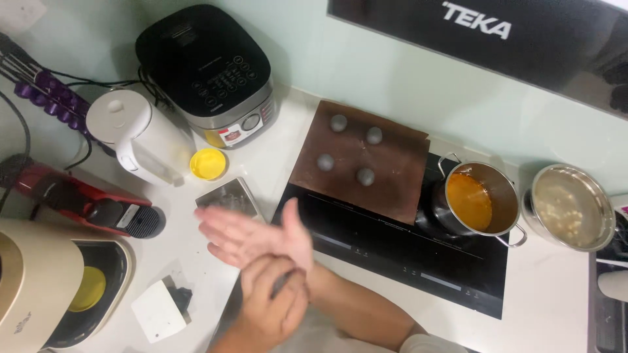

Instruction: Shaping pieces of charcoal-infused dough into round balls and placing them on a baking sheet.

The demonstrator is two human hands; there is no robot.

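Lower centre of frame: right hand (256, 238) lying flat, palm up, fingers spread, grip open. Left hand (275, 304) curling beneath it, grip pressing small dark-grey dough piece (281, 282) against right palm. Upper centre: four grey dough balls (356, 151) sitting apart on brown board (392, 186) atop black cooktop (392, 261). Right: steel pot (477, 199) holding orange liquid. White surface (556, 301) carrying all.

Bare counter (543, 307) lies open right of the hob (392, 255), whose front glass is also free. Ahead, a brown board (392, 170) with four dough balls (325, 161) blocks the way — two pots (481, 199) stand at its right. Leftward, kettle (137, 137), rice cooker (209, 65), red machine (85, 202) and a small tin (229, 196) crowd close — little gap between.
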